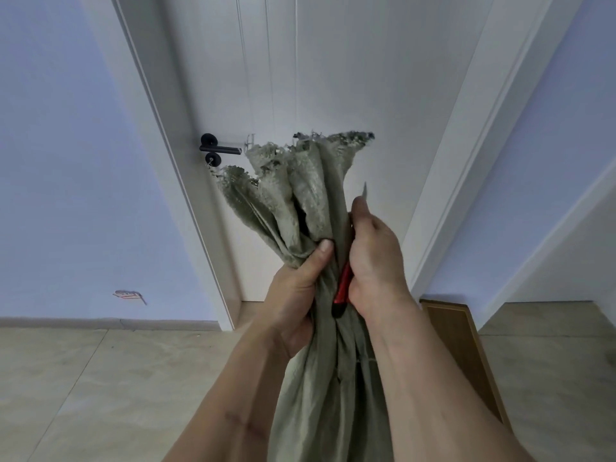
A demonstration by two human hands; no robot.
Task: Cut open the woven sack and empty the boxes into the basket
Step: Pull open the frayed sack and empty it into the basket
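Sack (320, 328) mid-frame, neck bunched, frayed top fanned out. Left hand (296, 295) clenches neck. Right hand (373, 261) grips red knife (343, 285), blade up beside cloth. Risk: blade slips, nicks left thumb close alongside. Basket, boxes unseen.

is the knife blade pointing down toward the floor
No, the right hand holds the red knife with its blade tip pointing up beside the sack.

A home interior: white panelled door (333, 78) with black lever handle (218, 149), pale walls (66, 161), tiled floor (100, 378).
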